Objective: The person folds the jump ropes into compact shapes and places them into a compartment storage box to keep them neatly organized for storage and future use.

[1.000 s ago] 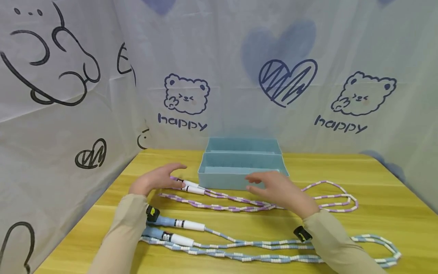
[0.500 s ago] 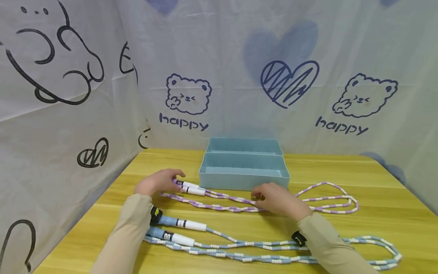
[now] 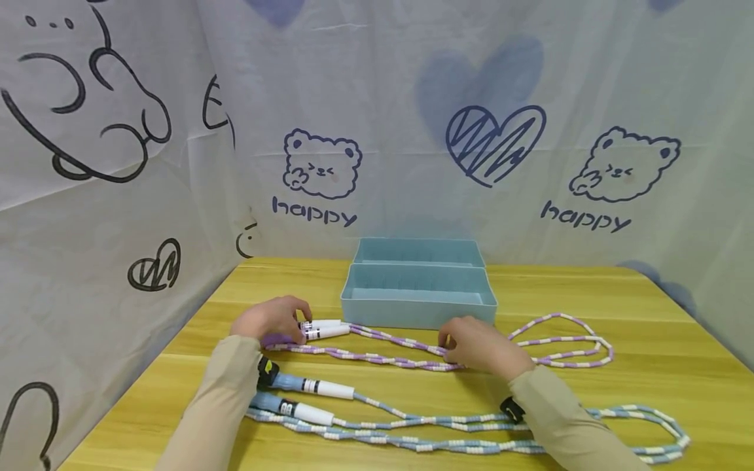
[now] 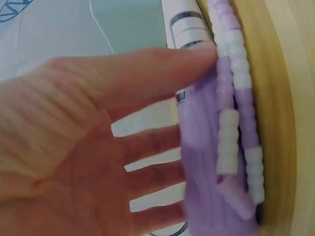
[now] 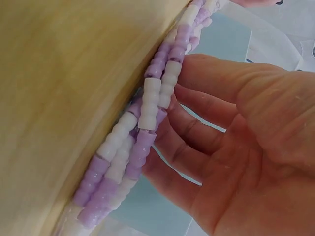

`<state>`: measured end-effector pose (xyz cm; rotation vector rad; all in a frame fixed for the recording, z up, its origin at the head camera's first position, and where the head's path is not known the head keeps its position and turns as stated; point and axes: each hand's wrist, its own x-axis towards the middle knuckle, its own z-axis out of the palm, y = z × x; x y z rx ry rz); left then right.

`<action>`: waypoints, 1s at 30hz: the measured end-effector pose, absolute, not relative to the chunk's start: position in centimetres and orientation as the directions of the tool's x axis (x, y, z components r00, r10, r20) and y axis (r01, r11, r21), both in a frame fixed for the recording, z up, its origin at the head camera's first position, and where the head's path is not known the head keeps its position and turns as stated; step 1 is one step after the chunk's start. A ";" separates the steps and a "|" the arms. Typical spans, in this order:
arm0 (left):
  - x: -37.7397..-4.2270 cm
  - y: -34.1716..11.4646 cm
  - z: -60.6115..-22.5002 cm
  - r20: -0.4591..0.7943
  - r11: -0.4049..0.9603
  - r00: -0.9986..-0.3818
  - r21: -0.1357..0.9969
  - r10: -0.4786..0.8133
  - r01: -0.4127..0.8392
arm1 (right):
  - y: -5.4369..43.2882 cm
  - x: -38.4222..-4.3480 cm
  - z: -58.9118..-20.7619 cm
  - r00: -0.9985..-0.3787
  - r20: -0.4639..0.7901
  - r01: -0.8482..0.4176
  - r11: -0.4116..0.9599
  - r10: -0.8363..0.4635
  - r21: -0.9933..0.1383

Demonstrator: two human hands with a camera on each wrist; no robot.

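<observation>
A purple-and-white beaded jump rope (image 3: 377,337) lies folded across the table in front of the blue box. My left hand (image 3: 272,319) grips its two handles (image 3: 327,331) at their purple ends. In the left wrist view the thumb lies over a purple handle (image 4: 202,142), fingers on the other side and beaded strands alongside. My right hand (image 3: 480,343) holds the bundled strands farther right; in the right wrist view, beads (image 5: 149,105) run between its thumb and fingers. Nearer me lies a blue-and-white beaded jump rope (image 3: 424,418), its blue handle ends partly hidden by my left wrist.
A light blue box (image 3: 418,314) with a raised back part stands behind the purple rope, close to my right hand. The wooden table (image 3: 589,288) meets cloth walls (image 3: 412,163) with drawn bears and hearts at the back and left.
My right hand has lowered onto the purple strands and taken hold of them. My left hand has closed on the handles, which have shifted slightly toward me.
</observation>
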<state>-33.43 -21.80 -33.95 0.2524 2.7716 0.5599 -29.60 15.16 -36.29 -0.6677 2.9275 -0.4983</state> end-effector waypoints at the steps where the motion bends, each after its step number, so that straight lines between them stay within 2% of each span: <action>1: -33.5 -21.8 -34.0 -0.259 0.910 -0.937 0.397 0.234 0.118 | 15.2 -29.6 -36.3 -0.899 -0.025 -0.403 0.850 -0.436 -0.340; 6: -33.5 -21.7 -33.9 -0.250 0.909 -0.930 0.386 0.270 0.160 | 15.4 -29.3 -36.2 -0.895 -0.008 -0.417 0.840 -0.447 -0.347; 13: -33.3 -21.7 -33.8 -0.262 0.896 -0.925 0.419 0.275 0.148 | 15.8 -29.2 -36.0 -0.882 0.015 -0.447 0.828 -0.470 -0.339; 17: -33.2 -21.8 -33.5 -0.245 0.879 -0.914 0.434 0.324 0.195 | 16.4 -29.2 -35.0 -0.854 0.095 -0.509 0.785 -0.511 -0.354; 22: -33.1 -21.8 -32.4 -0.153 0.813 -0.885 0.487 0.439 0.319 | 17.8 -29.0 -32.3 -0.852 0.163 -0.512 0.724 -0.498 -0.462; 26: -32.8 -21.3 -30.8 -0.103 0.767 -0.865 0.522 0.491 0.373 | 19.1 -28.8 -29.7 -0.859 0.274 -0.510 0.671 -0.433 -0.539; 30: -31.9 -20.0 -29.5 -0.098 0.769 -0.871 0.525 0.481 0.365 | 20.3 -28.8 -28.3 -0.844 0.409 -0.528 0.665 -0.346 -0.528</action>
